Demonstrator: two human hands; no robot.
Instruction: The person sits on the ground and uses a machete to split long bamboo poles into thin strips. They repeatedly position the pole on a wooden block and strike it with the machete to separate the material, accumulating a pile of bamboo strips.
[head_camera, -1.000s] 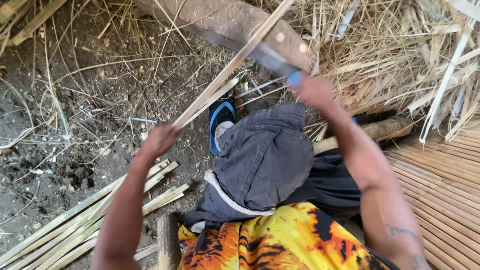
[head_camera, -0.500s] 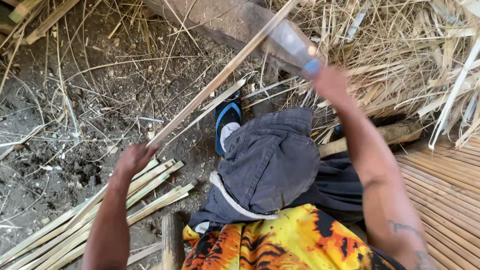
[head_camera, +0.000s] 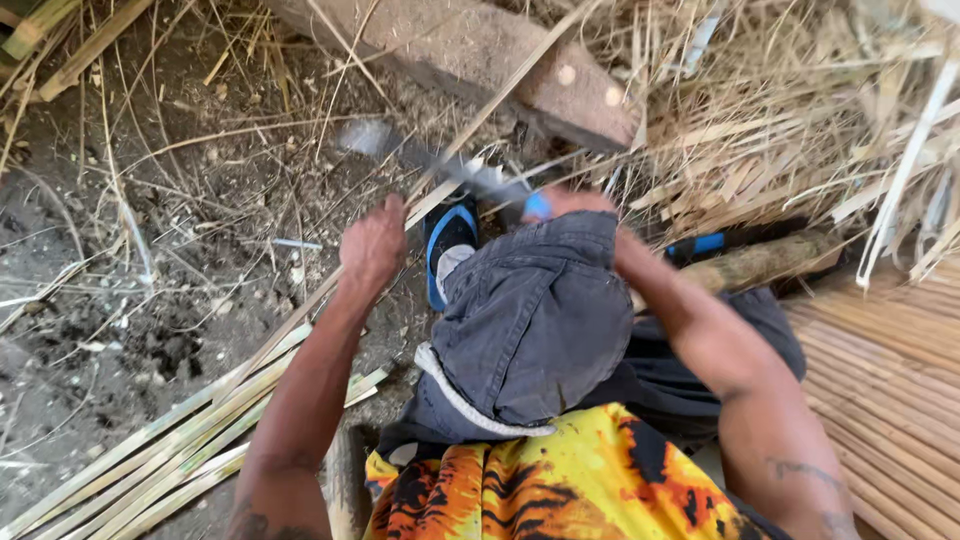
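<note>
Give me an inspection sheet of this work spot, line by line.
Surface: bare dirt ground, scattered with dry stalks.
Job's things: long bamboo strip, slanting; blurred knife blade across it.
Clutter: split bamboo strips piled lower left; straw heap; wooden block.
Hands: left hand grips the strip; right hand holds the blue-handled knife.
Cables: nothing seen.
Surroundings: woven bamboo mat at right; blue sandal on foot.

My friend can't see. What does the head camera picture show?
A seated person's left hand grips a long bamboo strip while the right hand draws a blurred knife along it. More split strips lie on the dirt ground.
</note>
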